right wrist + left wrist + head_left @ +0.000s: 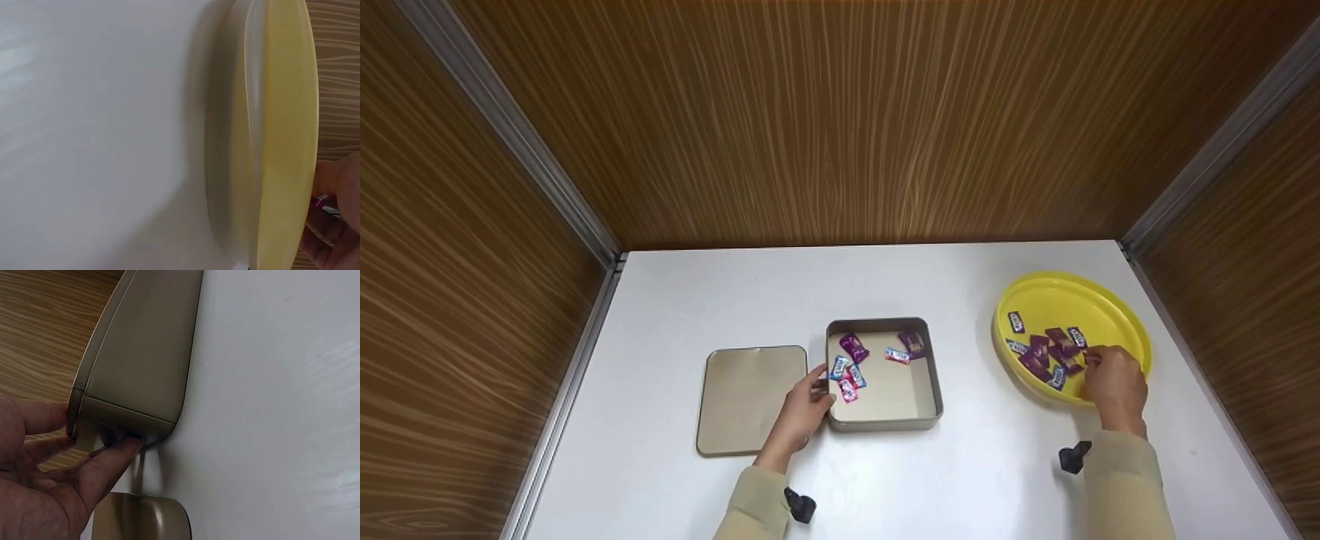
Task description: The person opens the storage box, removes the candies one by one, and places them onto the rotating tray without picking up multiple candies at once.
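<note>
My left hand (802, 412) holds the left wall of a square gold tin (885, 424), with the thumb at the rim and other fingers against the outside. Inside the tin lie several wrapped candies, among them a purple one (854, 347) and a blue one (839, 367). Over the right side of a round yellow tray (1054, 289), my right hand (1116, 382) pinches a small wrapped candy (320, 202), mostly hidden by the fingers. Several purple and dark-blue candies (1035, 360) lie in the tray beside this hand.
The tin's flat gold lid (746, 397) lies on the white table (720, 292) left of the tin, partly behind my left hand. Wood-grained panels (855, 127) stand along the back and both sides of the table.
</note>
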`<state>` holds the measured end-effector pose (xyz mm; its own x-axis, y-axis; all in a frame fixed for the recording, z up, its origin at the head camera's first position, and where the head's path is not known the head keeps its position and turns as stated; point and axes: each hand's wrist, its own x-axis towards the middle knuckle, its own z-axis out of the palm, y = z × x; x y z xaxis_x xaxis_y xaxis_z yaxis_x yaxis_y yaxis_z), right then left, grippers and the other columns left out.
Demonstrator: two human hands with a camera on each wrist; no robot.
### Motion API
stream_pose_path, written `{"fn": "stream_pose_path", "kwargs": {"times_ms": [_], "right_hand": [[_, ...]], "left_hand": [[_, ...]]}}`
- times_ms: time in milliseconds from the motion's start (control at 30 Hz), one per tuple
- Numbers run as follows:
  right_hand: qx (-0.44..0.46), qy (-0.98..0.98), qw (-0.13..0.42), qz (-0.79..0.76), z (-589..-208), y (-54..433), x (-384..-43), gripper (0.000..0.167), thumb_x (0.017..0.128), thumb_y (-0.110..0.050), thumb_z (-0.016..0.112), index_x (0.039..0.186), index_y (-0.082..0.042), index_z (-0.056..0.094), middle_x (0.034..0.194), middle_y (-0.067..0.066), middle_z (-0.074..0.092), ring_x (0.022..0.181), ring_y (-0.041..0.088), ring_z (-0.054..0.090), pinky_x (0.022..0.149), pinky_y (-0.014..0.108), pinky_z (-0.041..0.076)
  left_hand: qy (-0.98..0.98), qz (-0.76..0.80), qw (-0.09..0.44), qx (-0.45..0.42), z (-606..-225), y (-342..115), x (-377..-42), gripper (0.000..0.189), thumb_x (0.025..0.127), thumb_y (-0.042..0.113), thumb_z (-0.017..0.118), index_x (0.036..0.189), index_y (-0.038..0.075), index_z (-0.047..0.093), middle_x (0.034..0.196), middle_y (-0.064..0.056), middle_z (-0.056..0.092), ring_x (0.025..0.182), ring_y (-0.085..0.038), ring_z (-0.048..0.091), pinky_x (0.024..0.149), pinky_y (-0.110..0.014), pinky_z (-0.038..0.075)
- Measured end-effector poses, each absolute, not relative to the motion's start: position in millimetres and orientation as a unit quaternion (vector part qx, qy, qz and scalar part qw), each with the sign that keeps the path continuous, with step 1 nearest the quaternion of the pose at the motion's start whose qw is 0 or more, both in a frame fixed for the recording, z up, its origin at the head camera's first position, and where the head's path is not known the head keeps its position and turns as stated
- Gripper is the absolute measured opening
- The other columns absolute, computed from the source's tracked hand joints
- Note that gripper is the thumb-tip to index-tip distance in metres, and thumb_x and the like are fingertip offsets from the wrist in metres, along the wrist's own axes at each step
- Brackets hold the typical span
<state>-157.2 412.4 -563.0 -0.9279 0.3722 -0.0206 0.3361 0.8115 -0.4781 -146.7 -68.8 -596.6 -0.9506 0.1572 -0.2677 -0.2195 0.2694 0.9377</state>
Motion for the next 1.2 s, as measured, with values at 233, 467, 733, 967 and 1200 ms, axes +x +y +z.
{"fn": "stream_pose_path", "kwargs": {"times_ms": [233, 467, 733, 967, 1200], "right_hand": [[-0.191, -0.945, 0.014, 0.266, -565, 414, -159, 0.043, 0.099, -0.009, 0.05, 0.139, 0.008, 0.047, 0.136, 0.034, 0.047, 0.111, 0.047, 0.051, 0.092, 0.059, 0.042], [-0.186, -0.936, 0.014, 0.298, -562, 404, -159, 0.05, 0.096, -0.006, 0.052, 0.144, 0.005, 0.043, 0.136, 0.034, 0.048, 0.106, 0.043, 0.053, 0.091, 0.057, 0.045], [-0.121, -0.946, 0.102, 0.282, -553, 378, -160, 0.041, 0.089, 0.002, 0.058, 0.129, 0.009, 0.058, 0.118, 0.032, 0.061, 0.093, 0.044, 0.06, 0.078, 0.055, 0.05], [-0.068, -0.944, 0.143, 0.29, -545, 347, -167, 0.034, 0.089, 0.002, 0.06, 0.122, 0.007, 0.063, 0.115, 0.029, 0.062, 0.103, 0.044, 0.06, 0.088, 0.056, 0.048], [0.013, -0.942, 0.166, 0.291, -546, 302, -174, 0.036, 0.081, 0.006, 0.066, 0.117, 0.007, 0.065, 0.116, 0.028, 0.063, 0.108, 0.046, 0.058, 0.095, 0.056, 0.044]], "left_hand": [[0.78, 0.606, 0.154, -0.016, -597, -68, -146, 0.057, 0.096, -0.002, 0.053, 0.15, 0.0, 0.034, 0.133, -0.026, 0.051, 0.116, -0.034, 0.056, 0.094, -0.036, 0.05], [0.782, 0.604, 0.154, -0.016, -597, -69, -146, 0.057, 0.096, -0.002, 0.053, 0.15, 0.001, 0.034, 0.134, -0.025, 0.05, 0.114, -0.033, 0.057, 0.092, -0.036, 0.051], [0.793, 0.591, 0.148, -0.011, -596, -68, -145, 0.055, 0.097, 0.001, 0.053, 0.15, 0.001, 0.036, 0.13, -0.023, 0.053, 0.109, -0.028, 0.059, 0.086, -0.035, 0.053], [0.792, 0.593, 0.142, -0.015, -598, -68, -146, 0.051, 0.099, 0.006, 0.052, 0.148, 0.003, 0.039, 0.125, -0.022, 0.055, 0.11, -0.029, 0.059, 0.086, -0.035, 0.053], [0.789, 0.599, 0.13, -0.038, -597, -66, -150, 0.044, 0.101, 0.007, 0.049, 0.144, 0.004, 0.044, 0.12, -0.019, 0.057, 0.105, -0.026, 0.059, 0.082, -0.034, 0.053]]}}
